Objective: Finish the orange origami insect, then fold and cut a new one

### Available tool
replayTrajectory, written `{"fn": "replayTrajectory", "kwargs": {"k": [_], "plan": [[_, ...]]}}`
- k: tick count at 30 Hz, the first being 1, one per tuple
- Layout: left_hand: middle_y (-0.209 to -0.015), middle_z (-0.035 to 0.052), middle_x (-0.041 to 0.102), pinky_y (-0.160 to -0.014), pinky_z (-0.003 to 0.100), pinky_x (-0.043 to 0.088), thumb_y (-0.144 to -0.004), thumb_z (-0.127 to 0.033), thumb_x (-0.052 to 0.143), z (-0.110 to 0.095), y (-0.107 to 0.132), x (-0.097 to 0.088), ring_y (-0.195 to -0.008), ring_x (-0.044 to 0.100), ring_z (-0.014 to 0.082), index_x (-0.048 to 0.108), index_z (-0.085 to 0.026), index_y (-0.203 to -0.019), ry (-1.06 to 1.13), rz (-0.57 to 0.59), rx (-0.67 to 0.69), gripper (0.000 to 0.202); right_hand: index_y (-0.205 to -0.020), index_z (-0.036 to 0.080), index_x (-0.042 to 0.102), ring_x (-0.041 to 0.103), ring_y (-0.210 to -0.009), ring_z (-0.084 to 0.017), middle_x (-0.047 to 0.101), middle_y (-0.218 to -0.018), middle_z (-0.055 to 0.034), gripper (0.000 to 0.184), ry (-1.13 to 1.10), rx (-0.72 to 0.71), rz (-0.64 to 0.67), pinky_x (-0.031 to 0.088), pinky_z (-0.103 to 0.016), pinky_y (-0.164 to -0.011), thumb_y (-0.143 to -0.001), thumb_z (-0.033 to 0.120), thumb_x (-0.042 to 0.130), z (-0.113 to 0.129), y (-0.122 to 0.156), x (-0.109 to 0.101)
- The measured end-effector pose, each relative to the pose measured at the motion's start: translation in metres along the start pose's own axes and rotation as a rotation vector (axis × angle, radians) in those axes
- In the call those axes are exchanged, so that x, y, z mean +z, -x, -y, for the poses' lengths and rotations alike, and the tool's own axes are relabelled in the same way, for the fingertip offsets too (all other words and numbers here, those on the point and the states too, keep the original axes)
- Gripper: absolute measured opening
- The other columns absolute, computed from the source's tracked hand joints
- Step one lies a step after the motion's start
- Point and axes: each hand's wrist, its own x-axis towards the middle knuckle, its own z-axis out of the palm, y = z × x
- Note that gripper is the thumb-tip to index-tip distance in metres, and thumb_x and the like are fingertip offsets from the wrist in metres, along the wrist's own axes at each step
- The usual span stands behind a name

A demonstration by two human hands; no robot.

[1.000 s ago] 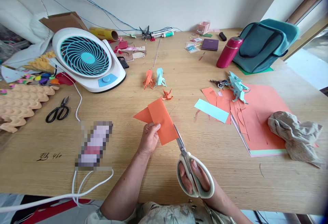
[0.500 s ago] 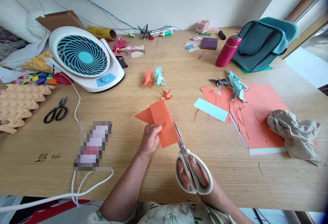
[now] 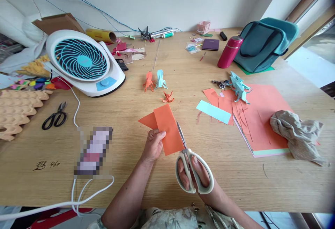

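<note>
From the head camera, the left hand point(image 3: 153, 145) pinches a folded orange paper point(image 3: 167, 127) between thumb and fingers at its lower left edge and holds it just above the wooden table point(image 3: 136, 180), near the middle of the front half. A triangular flap of the paper sticks out to the left. The right hand point(image 3: 195, 178) grips a pair of white-handled scissors point(image 3: 190, 162), with fingers through both loops. The blades point up and away and lie along the right edge of the paper. Whether the paper sits between the blades cannot be told. Beyond the paper stand three small folded figures: an orange one point(image 3: 149, 81), a light blue one point(image 3: 160, 79) just beside it, and a smaller orange one point(image 3: 167, 97) nearer the hands. To the right lie a light blue strip point(image 3: 213, 112), a stack of orange sheets point(image 3: 261, 117) with cut slivers on it, and a crumpled cloth point(image 3: 297, 134) on the far corner of the stack. A pink bottle point(image 3: 229, 52) stands touching a teal bag point(image 3: 264, 44) at the far right. On the left are a white fan point(image 3: 83, 61) and black scissors point(image 3: 53, 117), well apart from the hands.
</note>
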Motion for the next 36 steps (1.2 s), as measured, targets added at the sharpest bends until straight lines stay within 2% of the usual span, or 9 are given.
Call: {"fn": "replayTrajectory", "kwargs": {"k": [8, 15, 31, 36], "plan": [[-0.085, 0.0029, 0.079, -0.078, 0.032, 0.056, -0.067, -0.037, 0.081, 0.001, -0.001, -0.003, -0.086, 0.073, 0.0231, 0.078, -0.024, -0.073, 0.021, -0.008, 0.002, 0.014, -0.089, 0.019, 0.059, 0.040, -0.050, -0.010, 0.048, -0.057, 0.0028, 0.046, -0.055, 0.000, 0.024, 0.031, -0.023, -0.048, -0.099, 0.061, 0.043, -0.016, -0.001, -0.010], [-0.082, 0.0027, 0.078, -0.073, 0.032, 0.056, -0.067, -0.036, 0.082, -0.002, 0.005, 0.003, -0.079, 0.072, 0.0229, 0.078, -0.022, -0.072, 0.043, 0.038, -0.020, 0.016, -0.086, 0.018, 0.056, 0.039, -0.047, -0.009, 0.047, -0.056, 0.0027, 0.055, -0.065, -0.018, 0.021, 0.030, -0.023, -0.046, -0.095, 0.070, 0.043, -0.008, -0.006, -0.001], [-0.076, 0.0034, 0.077, -0.061, 0.027, 0.053, -0.067, -0.033, 0.082, -0.004, 0.007, 0.006, -0.062, 0.067, 0.0172, 0.078, -0.016, -0.071, 0.102, 0.077, -0.040, 0.018, -0.086, 0.021, 0.060, 0.040, -0.049, -0.011, 0.049, -0.057, 0.0008, 0.048, -0.077, -0.069, 0.033, 0.030, -0.027, -0.048, -0.099, 0.063, 0.041, -0.015, -0.011, -0.004], [-0.077, 0.0028, 0.077, -0.062, 0.026, 0.053, -0.067, -0.033, 0.082, -0.004, 0.007, 0.006, -0.065, 0.067, 0.0168, 0.078, -0.017, -0.071, 0.109, 0.078, -0.039, 0.018, -0.086, 0.021, 0.061, 0.039, -0.048, -0.011, 0.049, -0.056, 0.0011, 0.047, -0.080, -0.074, 0.025, 0.029, -0.028, -0.048, -0.098, 0.063, 0.042, -0.014, -0.013, -0.002]]}}
